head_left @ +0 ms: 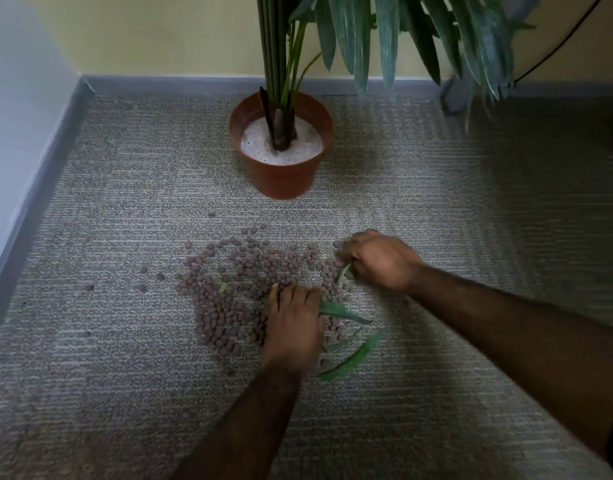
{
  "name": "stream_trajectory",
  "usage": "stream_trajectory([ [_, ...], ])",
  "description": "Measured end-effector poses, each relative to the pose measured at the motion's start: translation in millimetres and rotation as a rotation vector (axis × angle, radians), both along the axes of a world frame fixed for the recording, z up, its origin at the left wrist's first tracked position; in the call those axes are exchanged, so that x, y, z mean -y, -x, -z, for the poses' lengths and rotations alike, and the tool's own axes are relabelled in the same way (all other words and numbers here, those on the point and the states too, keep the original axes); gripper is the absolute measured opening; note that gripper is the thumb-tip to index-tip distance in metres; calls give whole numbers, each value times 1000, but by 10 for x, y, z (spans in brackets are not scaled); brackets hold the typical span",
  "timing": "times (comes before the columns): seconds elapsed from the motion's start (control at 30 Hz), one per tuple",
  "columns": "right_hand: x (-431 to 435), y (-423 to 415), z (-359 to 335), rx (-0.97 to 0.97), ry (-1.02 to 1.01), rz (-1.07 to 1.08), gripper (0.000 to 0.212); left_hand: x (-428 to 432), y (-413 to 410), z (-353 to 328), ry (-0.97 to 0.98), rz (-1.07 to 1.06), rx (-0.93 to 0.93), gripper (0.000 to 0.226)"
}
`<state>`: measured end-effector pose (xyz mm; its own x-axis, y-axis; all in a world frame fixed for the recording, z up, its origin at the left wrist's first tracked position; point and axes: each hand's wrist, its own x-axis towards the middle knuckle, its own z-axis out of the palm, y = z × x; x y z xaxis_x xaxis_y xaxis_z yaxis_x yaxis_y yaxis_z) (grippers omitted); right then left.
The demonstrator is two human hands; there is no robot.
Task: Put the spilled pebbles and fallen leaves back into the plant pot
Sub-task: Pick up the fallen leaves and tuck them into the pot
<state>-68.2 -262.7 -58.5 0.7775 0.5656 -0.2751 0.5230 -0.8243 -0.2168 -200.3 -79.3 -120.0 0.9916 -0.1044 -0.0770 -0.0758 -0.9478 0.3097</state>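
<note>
Only starting: raking pebbles [222, 313] just before plant pot [282, 181] with left hand [293, 323], grip unclear; pinching leaf [344, 273] with right hand [381, 261]; putting nothing into plant pot yet.

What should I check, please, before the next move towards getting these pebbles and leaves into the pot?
1. The plant pot stands upright with its top open: ok.
2. Way from the pebbles to the pot is free: ok.
3. The right hand has a grip on the small leaf: ok, apparently.
4. The left hand holds something: cannot tell; it covers pebbles and a leaf end.
5. Pebbles all gathered: not ok; some lie scattered leftward.
6. The long leaves lifted: not ok; they lie on the carpet.
</note>
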Motion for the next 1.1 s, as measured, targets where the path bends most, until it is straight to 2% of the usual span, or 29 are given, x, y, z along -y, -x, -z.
stream_trajectory([
  [0.03, 44, -12, -51, -12, -5, -6, 8, 9, -13, -25, -24, 3, -10, 42],
  [0.1, 99, 18, -133, -47, -35, 8, 17, 40, 23, -66, -55, 14, -11, 30],
  [0.17, 148, 127, -156, -67, -42, 3, 11, 77, 135, -91, -21, 36, 24, 28],
  [0.2, 171, 197, -148, -74, -49, -8, 6, 94, 216, -94, 10, 47, 46, 30],
  [0.3, 206, 407, -92, -120, -67, -1, 18, 129, 517, -35, 46, 114, 69, 56],
  [0.4, 185, 478, 12, -134, -36, 9, 18, 142, 769, 66, -49, 167, 28, 84],
  [0.5, 134, 378, 66, -97, -26, 39, 11, 198, 855, 114, -114, 173, 32, 73],
  [0.63, 120, 255, 59, -149, -62, 45, 9, 263, 832, 101, -85, 183, 73, 45],
  [0.77, 219, 386, 51, -214, -42, -201, 39, 197, 741, 57, -114, 151, 48, 29],
  [0.83, 290, 450, 63, -203, 63, -336, 62, 166, 698, 36, -138, 173, 45, 19],
  [0.9, 340, 479, 96, -178, 172, -450, 71, 158, 654, 10, -139, 185, 48, 15],
  [0.97, 359, 495, 133, -147, 205, -493, 67, 143, 603, -28, -97, 168, 60, 16],
  [1.1, 367, 514, 177, -110, 167, -440, 46, 102, 534, -97, -17, 158, 63, 21],
])
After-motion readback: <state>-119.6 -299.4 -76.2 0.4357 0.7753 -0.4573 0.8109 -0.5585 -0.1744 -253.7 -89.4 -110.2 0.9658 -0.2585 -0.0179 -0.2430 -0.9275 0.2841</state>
